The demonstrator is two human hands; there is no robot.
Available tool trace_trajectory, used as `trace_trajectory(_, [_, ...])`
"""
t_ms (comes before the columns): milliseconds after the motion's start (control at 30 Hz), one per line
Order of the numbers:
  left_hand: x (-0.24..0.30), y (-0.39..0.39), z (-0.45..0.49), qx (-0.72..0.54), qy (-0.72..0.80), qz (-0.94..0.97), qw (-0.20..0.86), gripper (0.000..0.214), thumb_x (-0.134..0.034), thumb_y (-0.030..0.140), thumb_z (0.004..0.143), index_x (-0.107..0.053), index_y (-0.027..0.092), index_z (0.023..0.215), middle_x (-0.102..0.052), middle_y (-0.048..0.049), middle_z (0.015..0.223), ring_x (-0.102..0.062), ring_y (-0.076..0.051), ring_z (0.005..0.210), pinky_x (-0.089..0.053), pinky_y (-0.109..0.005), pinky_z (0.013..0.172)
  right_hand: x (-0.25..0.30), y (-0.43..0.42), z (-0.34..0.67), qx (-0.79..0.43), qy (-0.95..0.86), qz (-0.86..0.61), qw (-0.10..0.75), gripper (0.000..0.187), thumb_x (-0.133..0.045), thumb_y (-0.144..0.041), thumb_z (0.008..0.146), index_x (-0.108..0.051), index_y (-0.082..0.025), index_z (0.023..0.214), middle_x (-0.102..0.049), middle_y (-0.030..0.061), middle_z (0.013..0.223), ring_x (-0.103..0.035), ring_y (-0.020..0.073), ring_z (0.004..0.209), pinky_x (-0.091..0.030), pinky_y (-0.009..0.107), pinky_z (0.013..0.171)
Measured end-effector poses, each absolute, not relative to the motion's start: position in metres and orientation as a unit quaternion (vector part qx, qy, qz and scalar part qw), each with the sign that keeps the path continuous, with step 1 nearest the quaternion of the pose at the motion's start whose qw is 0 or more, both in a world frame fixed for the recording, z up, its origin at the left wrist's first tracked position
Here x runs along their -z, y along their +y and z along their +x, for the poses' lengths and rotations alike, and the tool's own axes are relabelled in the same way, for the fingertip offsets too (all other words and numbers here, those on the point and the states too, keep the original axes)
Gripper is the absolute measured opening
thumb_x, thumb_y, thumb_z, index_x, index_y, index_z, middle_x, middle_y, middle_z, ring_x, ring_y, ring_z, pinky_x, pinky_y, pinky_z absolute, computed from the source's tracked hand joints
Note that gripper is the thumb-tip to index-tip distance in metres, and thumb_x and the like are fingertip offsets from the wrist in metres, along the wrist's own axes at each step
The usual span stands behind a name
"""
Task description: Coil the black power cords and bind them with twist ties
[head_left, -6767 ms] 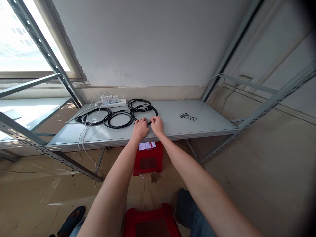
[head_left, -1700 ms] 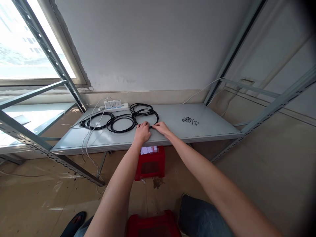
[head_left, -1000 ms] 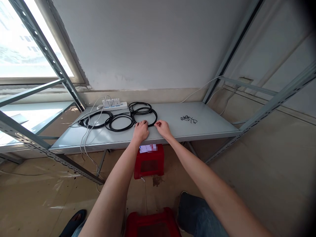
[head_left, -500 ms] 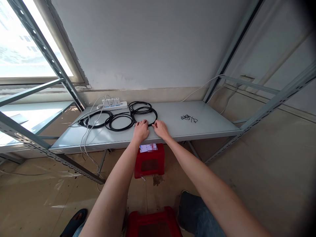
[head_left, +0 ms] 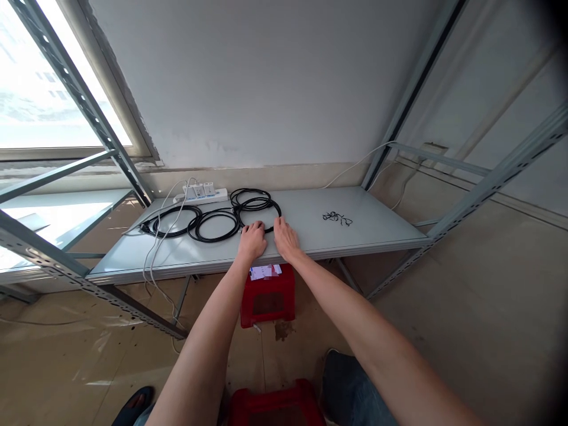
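Note:
Both my hands rest on the near edge of a coiled black cable [head_left: 260, 206] that lies on a grey metal shelf [head_left: 381, 228]. My left hand [head_left: 252, 239] has its fingers curled down onto the coil's front rim. My right hand [head_left: 285, 235] presses the same rim just to the right, fingers together. Two more black cable coils [head_left: 213, 225] lie to the left, and a smaller coil sits behind. A small bunch of black twist ties [head_left: 337, 218] lies to the right on the shelf.
A white power strip [head_left: 202, 193] with plugged adapters and white cords sits at the shelf's back left. A red stool [head_left: 267, 294] stands under the shelf, another by my knees. Slanted metal frame bars cross at left and right. A window is at far left.
My right hand has drawn back in beside my left on the coil's front rim. The camera has shifted slightly; the cables lie as before.

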State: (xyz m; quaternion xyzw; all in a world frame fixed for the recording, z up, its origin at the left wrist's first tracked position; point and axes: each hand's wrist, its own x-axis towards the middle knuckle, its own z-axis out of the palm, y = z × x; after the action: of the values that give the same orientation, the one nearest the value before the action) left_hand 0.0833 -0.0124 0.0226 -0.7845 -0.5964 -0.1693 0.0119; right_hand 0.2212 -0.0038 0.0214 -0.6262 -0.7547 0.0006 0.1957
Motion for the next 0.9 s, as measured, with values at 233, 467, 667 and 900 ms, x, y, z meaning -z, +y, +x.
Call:
trace_trajectory(233, [-0.022,-0.011,0.083,0.164,-0.598,-0.785,0.010,0.044,-0.037,0.011,0.094,-0.061,0.019,0.130,-0.058,-0.0118,0.145,-0.055,-0.027,0.129,-0.034,-0.042,0.113,-0.019,0.007,0.220,-0.043,-0.719,-0.661,0.212,0.036,-0.031,-0.028,0.109,-0.064,-0.015,0.118,-0.072,0.0198,0.106,-0.069,0.0290,0.098,-0.044,0.036,0.084])
trace_trajectory(467, [-0.021,-0.010,0.083,0.167,-0.597,-0.785,0.010,0.046,-0.037,0.010,0.093,-0.061,0.019,0.132,-0.057,-0.0127,0.145,-0.055,-0.028,0.129,-0.034,-0.044,0.113,-0.022,0.009,0.227,-0.058,-0.693,-0.682,0.225,0.037,-0.042,-0.035,0.107,-0.073,-0.019,0.096,-0.075,0.0159,0.098,-0.070,0.0259,0.091,-0.043,0.033,0.078])
trace_trajectory(667, [-0.021,-0.011,0.083,0.173,-0.594,-0.785,0.010,0.045,-0.036,0.011,0.094,-0.061,0.017,0.132,-0.058,-0.0139,0.144,-0.055,-0.028,0.129,-0.035,-0.043,0.112,-0.024,0.008,0.231,-0.094,-0.684,-0.681,0.243,0.032,-0.049,-0.039,0.105,-0.074,-0.022,0.093,-0.076,0.0109,0.095,-0.069,0.0234,0.090,-0.042,0.030,0.074])
trace_trajectory(900, [-0.020,-0.009,0.082,0.167,-0.598,-0.784,0.009,0.045,-0.036,0.010,0.095,-0.061,0.019,0.132,-0.057,-0.0124,0.145,-0.056,-0.027,0.128,-0.034,-0.042,0.113,-0.023,0.008,0.235,-0.115,-0.691,-0.663,0.263,0.018,-0.055,-0.030,0.103,-0.071,-0.023,0.101,-0.075,0.0068,0.096,-0.067,0.0213,0.090,-0.040,0.028,0.072])
